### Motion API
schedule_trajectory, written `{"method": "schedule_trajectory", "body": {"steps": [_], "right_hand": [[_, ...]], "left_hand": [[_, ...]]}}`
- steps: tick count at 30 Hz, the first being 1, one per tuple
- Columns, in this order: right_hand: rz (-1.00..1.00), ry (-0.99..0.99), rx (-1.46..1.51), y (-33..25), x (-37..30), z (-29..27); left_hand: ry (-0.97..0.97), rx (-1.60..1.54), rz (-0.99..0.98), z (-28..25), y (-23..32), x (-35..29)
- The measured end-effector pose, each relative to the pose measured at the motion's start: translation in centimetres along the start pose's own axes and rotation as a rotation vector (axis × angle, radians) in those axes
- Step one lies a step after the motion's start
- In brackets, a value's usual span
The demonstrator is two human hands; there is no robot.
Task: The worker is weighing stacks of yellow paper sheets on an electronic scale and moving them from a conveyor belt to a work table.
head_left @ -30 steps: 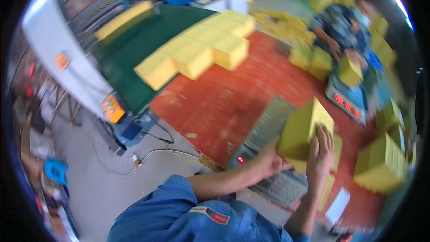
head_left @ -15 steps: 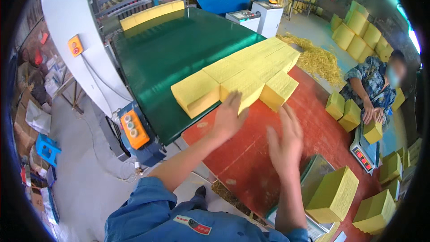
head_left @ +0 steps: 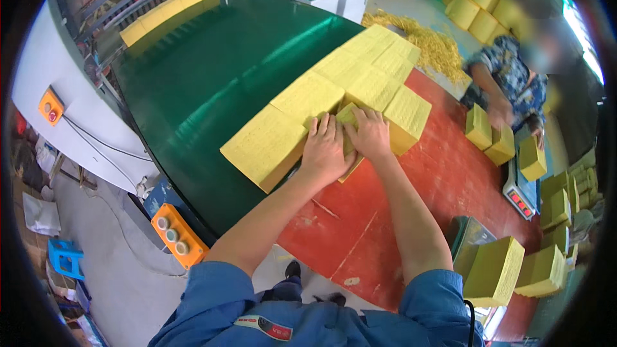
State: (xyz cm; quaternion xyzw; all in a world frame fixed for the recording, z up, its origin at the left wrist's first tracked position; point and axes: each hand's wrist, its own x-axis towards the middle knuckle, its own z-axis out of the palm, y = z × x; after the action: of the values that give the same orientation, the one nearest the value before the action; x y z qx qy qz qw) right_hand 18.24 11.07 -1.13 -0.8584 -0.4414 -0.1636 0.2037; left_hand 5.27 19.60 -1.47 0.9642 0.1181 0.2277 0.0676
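Both my arms reach forward to a cluster of yellow paper blocks [head_left: 369, 77] lying across the edge of the green conveyor belt [head_left: 205, 90] and the red table. My left hand [head_left: 326, 151] and my right hand [head_left: 371, 133] close from either side on one paper block [head_left: 347, 114] at the near side of the cluster. Their fingers lie over its top, and the hands cover much of it. Left of my left hand a larger block [head_left: 263, 144] sits on the belt. Beside my right hand stands another block [head_left: 409, 119] on the table.
The red table [head_left: 360, 231] carries a scale [head_left: 474, 238] with a large block [head_left: 491, 273] near my right elbow. Across it a co-worker [head_left: 504, 83] handles a block [head_left: 532, 157] on a second scale [head_left: 519, 194]. An orange button box [head_left: 178, 236] stands at the belt's left.
My hands were apart, the right one open above the table. Now both have closed in on one block at the cluster's near side. The whole view has shifted.
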Motion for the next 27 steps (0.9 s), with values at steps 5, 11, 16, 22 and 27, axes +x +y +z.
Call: {"method": "schedule_trajectory", "body": {"steps": [5, 11, 16, 22, 27], "right_hand": [[0.15, -0.017, -0.156, -0.5, -7.2, -5.3], [0.41, -0.241, -0.055, -2.1, -22.4, -18.8], [0.339, -0.096, 0.282, -0.6, -26.8, -20.6], [0.482, -0.503, 0.814, -1.4, -31.5, -19.0], [0.415, -0.39, 0.764, -2.8, -34.0, -19.2]], "left_hand": [[-0.123, -0.254, 0.222, -1.6, 2.1, -3.0], [-0.432, -0.627, 0.627, -5.3, 6.3, -7.9], [-0.512, -0.547, 0.813, -6.6, 10.0, -9.9], [-0.062, -0.865, -0.242, -8.8, 11.3, -21.1], [-0.389, -1.756, -1.253, -9.4, 18.1, -29.2]]}}
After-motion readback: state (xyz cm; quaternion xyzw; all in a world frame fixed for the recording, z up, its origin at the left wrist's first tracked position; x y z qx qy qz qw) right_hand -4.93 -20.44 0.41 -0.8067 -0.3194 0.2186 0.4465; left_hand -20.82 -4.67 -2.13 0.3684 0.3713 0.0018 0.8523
